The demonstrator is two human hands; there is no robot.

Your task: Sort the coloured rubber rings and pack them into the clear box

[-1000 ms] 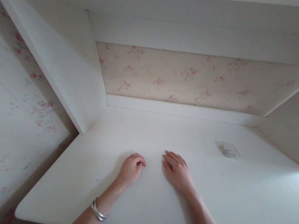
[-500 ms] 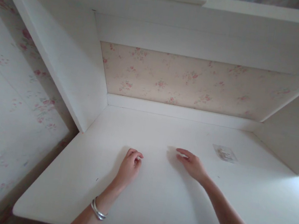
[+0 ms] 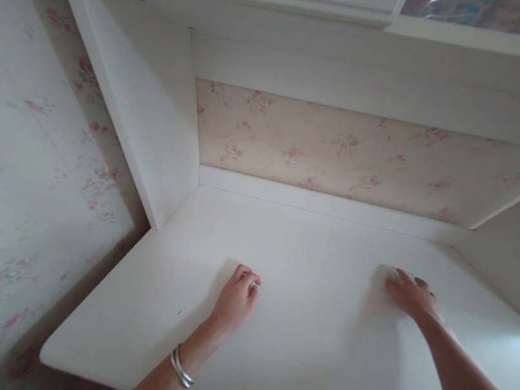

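Observation:
My left hand (image 3: 239, 293) hovers over or rests on the white desktop (image 3: 294, 356), a silver bangle (image 3: 181, 367) around its wrist. Its fingers are curled in towards the thumb. Whatever they may hold is too small or hidden to name. Farther right, my right hand (image 3: 411, 294) is over the small clear plastic packet, its fingers apart and a little blurred. The hand covers nearly all of the packet, so its contents do not show. I cannot tell whether the fingertips press on it.
A white side panel (image 3: 147, 100) rises at the desk's left, beside floral wallpaper (image 3: 36, 187). A shelf (image 3: 314, 30) overhangs the desk, with clear plastic bags (image 3: 468, 8) at upper right. A small dark mark (image 3: 178, 312) lies left of my left forearm.
My right hand has moved right, from the middle of the desk onto the clear packet. My left hand keeps its curled shape in nearly the same place. The view has shifted slightly.

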